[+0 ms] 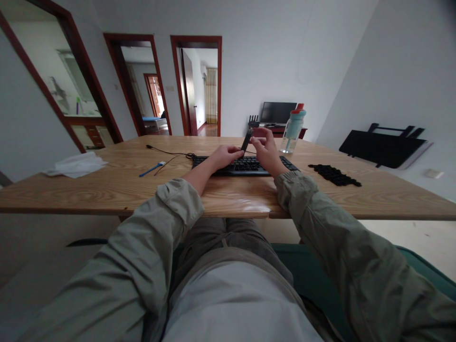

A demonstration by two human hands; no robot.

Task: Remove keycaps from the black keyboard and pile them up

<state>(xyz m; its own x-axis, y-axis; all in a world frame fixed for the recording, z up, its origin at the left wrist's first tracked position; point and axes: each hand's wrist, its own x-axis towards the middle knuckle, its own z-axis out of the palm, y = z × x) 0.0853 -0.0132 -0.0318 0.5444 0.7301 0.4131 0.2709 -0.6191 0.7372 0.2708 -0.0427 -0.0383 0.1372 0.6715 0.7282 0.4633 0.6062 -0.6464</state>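
Observation:
A black keyboard (245, 166) lies near the front of the wooden table, many of its keys in place. Above it, a slim black object (247, 139) stands tilted between my hands; its exact kind is not clear. My left hand (226, 156) pinches its lower end with the fingertips, low over the keys. My right hand (266, 151) has curled fingers, with thumb and index at the object's upper part. To the right lies a flat patch of small black pieces (335, 175) that look like loose keycaps.
On the wooden table (231, 194) are a blue-and-white toothbrush (152, 169), a thin stick (166, 164), a black cable (167, 151) and a crumpled white cloth (76, 165). A water bottle (292, 130) stands behind the keyboard's right end. The table's front edge is close to my body.

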